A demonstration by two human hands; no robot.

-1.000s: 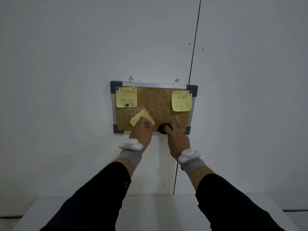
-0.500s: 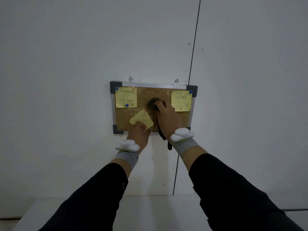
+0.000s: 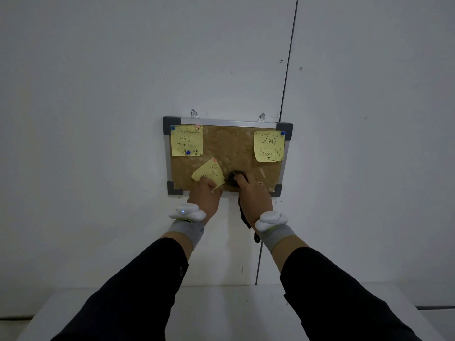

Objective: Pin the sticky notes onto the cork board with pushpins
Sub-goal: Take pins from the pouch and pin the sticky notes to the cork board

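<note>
Up on the wall, the cork board (image 3: 236, 148) is hanging with two yellow notes already pinned, one in the top left corner (image 3: 186, 143) and one in the top right (image 3: 269, 146); the left hand (image 3: 205, 194) is pinching a third sticky note (image 3: 208, 174), tilted, against the lower middle of the cork, fingers closed on its bottom edge; the right hand (image 3: 253, 193) is gripping a dark round object (image 3: 234, 177) just beside it, fingers curled round it, a black cord (image 3: 245, 217) dangling under the wrist
</note>
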